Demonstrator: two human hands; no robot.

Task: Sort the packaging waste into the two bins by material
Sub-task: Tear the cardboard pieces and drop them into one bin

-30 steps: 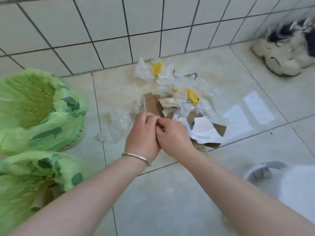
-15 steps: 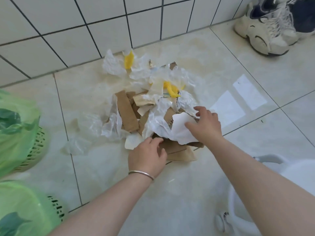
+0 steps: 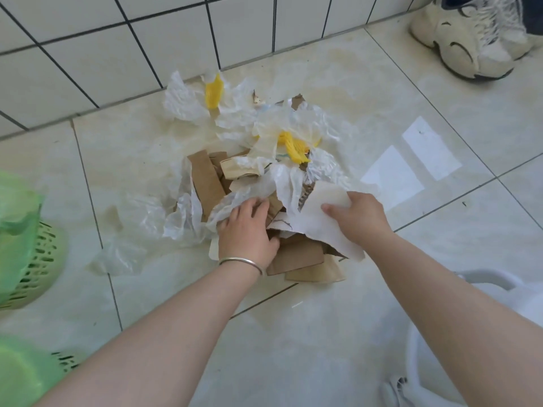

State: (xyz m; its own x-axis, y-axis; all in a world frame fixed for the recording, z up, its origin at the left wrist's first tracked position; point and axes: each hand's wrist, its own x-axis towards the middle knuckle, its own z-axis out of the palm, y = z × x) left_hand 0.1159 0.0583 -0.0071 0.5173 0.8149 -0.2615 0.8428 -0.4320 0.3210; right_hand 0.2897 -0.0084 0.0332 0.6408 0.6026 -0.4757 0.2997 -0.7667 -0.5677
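The pile of packaging waste [image 3: 258, 183] lies on the floor [image 3: 293, 348] by the tiled wall, cardboard strips and crinkled plastic film all tangled together. That's the danger: lift the white paper sheet [image 3: 320, 224] and film could cling and ride along into the wrong bin. The right hand [image 3: 358, 218] pinches that sheet, thumb on top, fingers curled beneath. The left hand [image 3: 246, 230] presses down on the film and cardboard, fingers [image 3: 252, 205] bent loosely and slightly spread, gripping nothing that I can make out. The two green-lined bins [image 3: 26, 259] sit well apart on the left.
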